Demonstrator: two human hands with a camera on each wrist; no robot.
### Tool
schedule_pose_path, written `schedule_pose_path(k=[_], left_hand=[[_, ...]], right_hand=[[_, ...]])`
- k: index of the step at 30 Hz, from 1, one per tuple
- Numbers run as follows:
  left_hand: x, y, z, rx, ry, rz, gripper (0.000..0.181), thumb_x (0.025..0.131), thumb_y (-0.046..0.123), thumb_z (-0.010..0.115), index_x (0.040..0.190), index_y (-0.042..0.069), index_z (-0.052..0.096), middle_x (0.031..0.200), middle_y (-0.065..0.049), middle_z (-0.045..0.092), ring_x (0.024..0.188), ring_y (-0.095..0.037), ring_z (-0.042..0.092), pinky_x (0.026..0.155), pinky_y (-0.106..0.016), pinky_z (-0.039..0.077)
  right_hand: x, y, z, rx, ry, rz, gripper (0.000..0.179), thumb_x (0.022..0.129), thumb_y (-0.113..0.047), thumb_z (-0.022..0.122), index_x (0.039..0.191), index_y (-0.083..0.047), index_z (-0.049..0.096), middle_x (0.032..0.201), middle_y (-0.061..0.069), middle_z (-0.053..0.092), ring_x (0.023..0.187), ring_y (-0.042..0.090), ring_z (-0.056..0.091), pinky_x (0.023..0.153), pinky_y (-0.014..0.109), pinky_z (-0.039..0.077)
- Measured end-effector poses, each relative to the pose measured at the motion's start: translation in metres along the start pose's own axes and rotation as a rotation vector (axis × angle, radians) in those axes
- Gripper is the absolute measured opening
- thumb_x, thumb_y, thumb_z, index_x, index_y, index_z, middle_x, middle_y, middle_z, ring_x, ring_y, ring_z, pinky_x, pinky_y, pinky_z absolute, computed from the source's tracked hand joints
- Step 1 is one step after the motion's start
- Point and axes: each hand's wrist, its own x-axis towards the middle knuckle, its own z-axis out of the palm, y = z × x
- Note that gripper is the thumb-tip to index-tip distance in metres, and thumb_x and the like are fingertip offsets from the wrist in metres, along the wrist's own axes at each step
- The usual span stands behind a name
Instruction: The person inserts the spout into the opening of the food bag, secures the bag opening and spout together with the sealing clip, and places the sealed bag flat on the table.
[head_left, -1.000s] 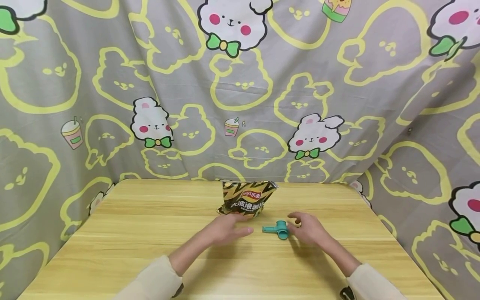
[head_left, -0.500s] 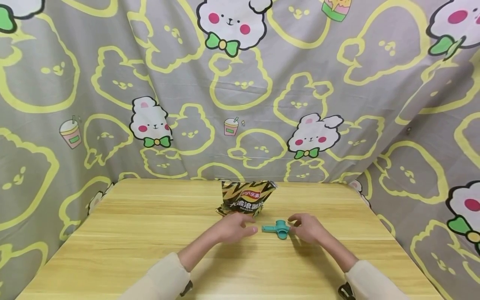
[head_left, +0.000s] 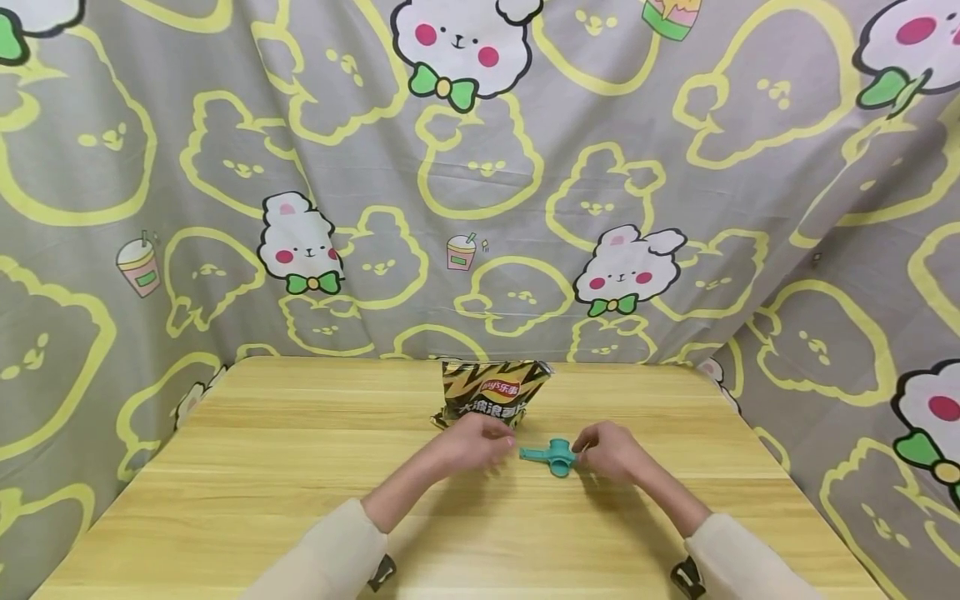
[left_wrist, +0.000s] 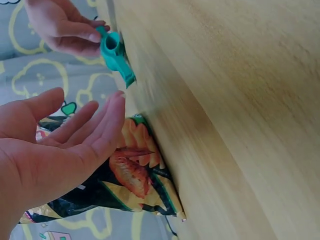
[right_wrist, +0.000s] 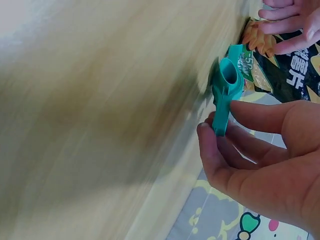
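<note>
Teal pour-spout clip (head_left: 558, 457) near the middle of the wood-grain table (head_left: 300, 417), lying roughly crosswise, with a short round spout (right_wrist: 229, 72) jutting from its flat bar. Pinched at one end of the bar between thumb and fingers of the right hand (head_left: 611, 454), most plainly in the right wrist view; cannot tell resting on the wood from being just above it. Left hand (head_left: 476, 444) spread loosely, fingers extended and slightly curved, near the other end of the clip but apart from it. Just behind, partly covered by this hand in the head view, a black-and-gold Lay's chip bag (head_left: 491, 387), upright on the table, with red-and-yellow logo, white Chinese lettering and, in the left wrist view, printed ridged chips and a roasted wing. Cannot tell of any contact between left hand and bag. Cream sleeves (head_left: 322, 550) on both forearms, with a small dark object (head_left: 382, 572) just beside each cuff. Around the back and sides of the table, grey fabric (head_left: 487, 300) printed with yellow outlined animals, white rabbits in green bow ties, and pink drink cups
</note>
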Motion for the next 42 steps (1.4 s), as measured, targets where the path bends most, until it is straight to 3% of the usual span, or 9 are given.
schedule_pose_path(k=[4, 10, 22, 29, 35, 42], left_hand=[[0.001, -0.003, 0.0, -0.066, -0.014, -0.027, 0.039, 0.099, 0.024, 0.064, 0.131, 0.001, 0.064, 0.102, -0.021, 0.072, 0.089, -0.038, 0.071, 0.081, -0.049, 0.059], [0.002, -0.004, 0.001, -0.093, -0.036, -0.051, 0.041, 0.098, 0.022, 0.066, 0.132, -0.001, 0.062, 0.104, -0.021, 0.071, 0.092, -0.037, 0.07, 0.084, -0.048, 0.059], [0.0, -0.004, -0.002, -0.027, -0.04, -0.077, 0.045, 0.096, 0.026, 0.069, 0.134, 0.002, 0.062, 0.105, -0.014, 0.069, 0.094, -0.033, 0.067, 0.088, -0.047, 0.058], [0.001, -0.009, -0.001, -0.015, -0.059, -0.061, 0.048, 0.093, 0.025, 0.074, 0.135, 0.005, 0.063, 0.117, -0.015, 0.07, 0.098, -0.034, 0.069, 0.091, -0.05, 0.057], [0.001, -0.011, -0.003, -0.028, -0.068, -0.046, 0.038, 0.093, 0.02, 0.073, 0.127, 0.002, 0.068, 0.1, -0.014, 0.072, 0.089, -0.034, 0.07, 0.081, -0.046, 0.059], [-0.002, -0.012, -0.008, -0.037, -0.059, -0.043, 0.015, 0.09, 0.011, 0.075, 0.104, 0.005, 0.077, 0.093, -0.018, 0.076, 0.085, -0.033, 0.073, 0.078, -0.046, 0.061]], right_hand=[[0.0, -0.004, -0.002, 0.001, -0.05, 0.02, 0.011, 0.081, -0.002, 0.07, 0.091, -0.001, 0.075, 0.089, 0.006, 0.072, 0.083, 0.021, 0.062, 0.071, 0.035, 0.053], [-0.002, -0.009, -0.003, 0.075, -0.126, 0.041, 0.002, 0.084, -0.001, 0.072, 0.084, 0.001, 0.071, 0.073, 0.003, 0.063, 0.066, 0.016, 0.053, 0.06, 0.028, 0.045], [-0.003, -0.017, -0.004, 0.188, -0.251, -0.076, 0.003, 0.083, 0.002, 0.069, 0.084, 0.005, 0.071, 0.064, 0.0, 0.055, 0.061, 0.014, 0.048, 0.058, 0.028, 0.043], [-0.004, -0.028, -0.005, 0.21, -0.309, -0.119, 0.004, 0.084, 0.002, 0.068, 0.085, 0.005, 0.071, 0.065, -0.001, 0.054, 0.062, 0.013, 0.047, 0.058, 0.026, 0.041], [-0.002, -0.039, -0.005, 0.228, -0.33, -0.152, 0.008, 0.082, 0.003, 0.066, 0.087, 0.005, 0.071, 0.064, -0.001, 0.055, 0.062, 0.013, 0.049, 0.059, 0.028, 0.042], [0.0, -0.043, -0.002, 0.27, -0.334, -0.147, 0.007, 0.082, 0.006, 0.065, 0.087, 0.008, 0.07, 0.066, 0.001, 0.057, 0.062, 0.014, 0.049, 0.06, 0.031, 0.042]])
